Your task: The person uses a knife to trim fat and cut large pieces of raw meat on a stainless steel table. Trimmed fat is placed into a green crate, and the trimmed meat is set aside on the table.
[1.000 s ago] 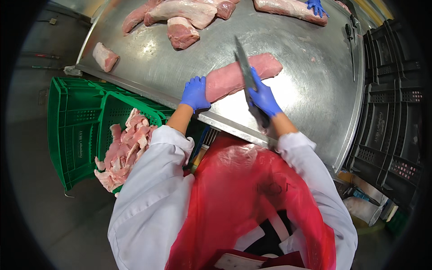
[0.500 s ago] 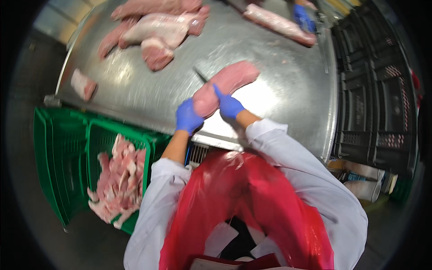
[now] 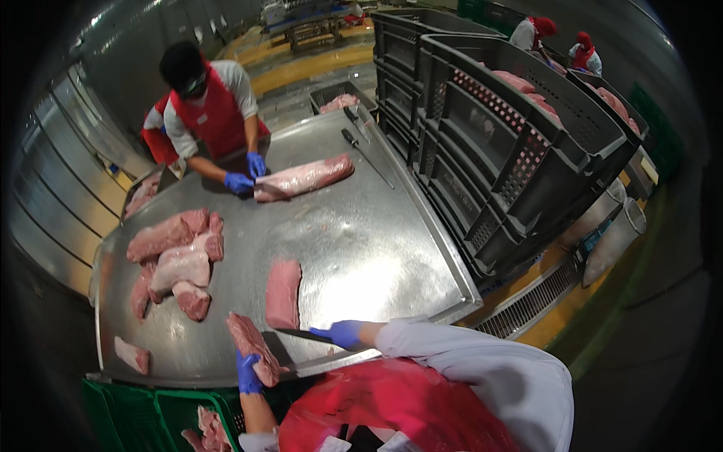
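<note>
My blue-gloved left hand [image 3: 249, 372] grips a long, marbled piece of raw meat [image 3: 252, 343] at the table's near edge. My right hand [image 3: 339, 333], also gloved blue, holds a long dark knife [image 3: 301, 333] low over the steel table [image 3: 361, 233], its blade by the near end of a smooth pink loin [image 3: 282, 290] lying alone. Several pale and pink cuts [image 3: 178, 264] are piled to the left, and a smaller piece [image 3: 132, 354] lies at the left front.
A co-worker [image 3: 207, 109] opposite handles a long loin [image 3: 301, 177] with gloved hands. A steel rod [image 3: 369, 160] lies at the right edge beside tall stacked crates [image 3: 489, 196]. A green crate of trimmings [image 3: 132, 414] stands below the left edge. Two people [image 3: 535, 34] work far right.
The view has swung up toward the room. My left hand has let go of the smooth loin and now holds another piece; the knife has come down from across the loin to its near end.
</note>
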Available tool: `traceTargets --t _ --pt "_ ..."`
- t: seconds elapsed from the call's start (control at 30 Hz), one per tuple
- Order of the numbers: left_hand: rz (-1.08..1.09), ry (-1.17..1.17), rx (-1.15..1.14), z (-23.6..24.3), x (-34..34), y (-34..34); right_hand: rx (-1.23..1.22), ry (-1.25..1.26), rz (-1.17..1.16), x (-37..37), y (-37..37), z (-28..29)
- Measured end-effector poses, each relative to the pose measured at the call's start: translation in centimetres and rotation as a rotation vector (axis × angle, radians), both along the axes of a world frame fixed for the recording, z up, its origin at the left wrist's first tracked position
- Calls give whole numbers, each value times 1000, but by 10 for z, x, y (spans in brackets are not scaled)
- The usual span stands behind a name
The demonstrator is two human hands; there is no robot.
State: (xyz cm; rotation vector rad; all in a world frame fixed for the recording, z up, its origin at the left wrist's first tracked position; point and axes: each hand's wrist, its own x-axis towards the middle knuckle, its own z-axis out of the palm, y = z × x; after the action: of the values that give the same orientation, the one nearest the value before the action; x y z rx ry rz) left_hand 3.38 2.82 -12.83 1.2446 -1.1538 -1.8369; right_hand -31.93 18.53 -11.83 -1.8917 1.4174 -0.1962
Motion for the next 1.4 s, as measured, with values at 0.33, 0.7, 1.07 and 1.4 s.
traceTargets --t 0.33,0.7,1.07,1.4 --pt "-600 514 -751 425 -382 50 -205 -184 -390 -160 92 -66" --pt "-322 -1407 -744 -49 -255 -102 -58 -369 -800 -200 211 -45" --pt "-593 361 -256 271 -471 -14 -3 -650 -945 -217 209 -30" --pt "-656 -260 -1343 167 -705 -110 221 -590 -1234 -217 184 22"
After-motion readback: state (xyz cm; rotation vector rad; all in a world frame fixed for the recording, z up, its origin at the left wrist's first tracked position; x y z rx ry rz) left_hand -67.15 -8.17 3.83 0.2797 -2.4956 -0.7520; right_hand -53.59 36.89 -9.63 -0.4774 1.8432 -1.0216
